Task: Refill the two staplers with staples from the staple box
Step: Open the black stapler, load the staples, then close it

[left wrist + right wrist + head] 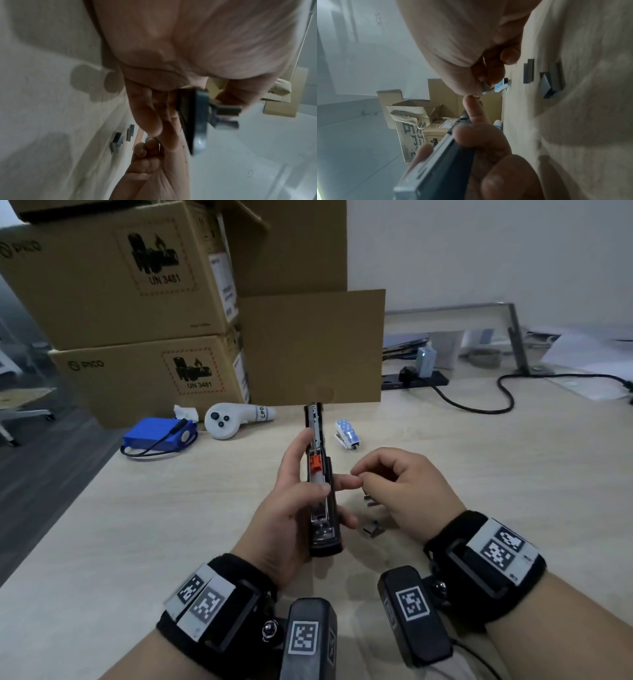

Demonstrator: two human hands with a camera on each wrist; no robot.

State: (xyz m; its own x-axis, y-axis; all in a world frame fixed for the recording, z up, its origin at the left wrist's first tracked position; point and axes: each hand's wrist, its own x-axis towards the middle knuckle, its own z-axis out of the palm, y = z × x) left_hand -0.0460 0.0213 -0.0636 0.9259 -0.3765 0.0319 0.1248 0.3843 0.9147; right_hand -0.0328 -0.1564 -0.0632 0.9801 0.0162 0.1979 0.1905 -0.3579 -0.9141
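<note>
My left hand (334, 486) grips a black stapler (320, 501) above the table, lifted open so its metal channel and orange pusher (315, 464) show. The same stapler (197, 119) appears in the left wrist view. My right hand (358, 474) hovers just right of it, thumb and fingertips pinching a small grey staple strip (485, 88). Loose staple strips (372, 529) lie on the table under the right hand, and the loose staple strips (552, 83) also show in the right wrist view. A small blue-and-white stapler (347, 434) sits farther back. No staple box is plainly visible.
Stacked cardboard boxes (144, 302) and a cardboard sheet (311, 347) stand at the back. A white controller (227, 419) and a blue battery pack (159, 434) lie back left. A power strip with a cable (416, 380) is back right. The table edge (85, 484) runs along the left.
</note>
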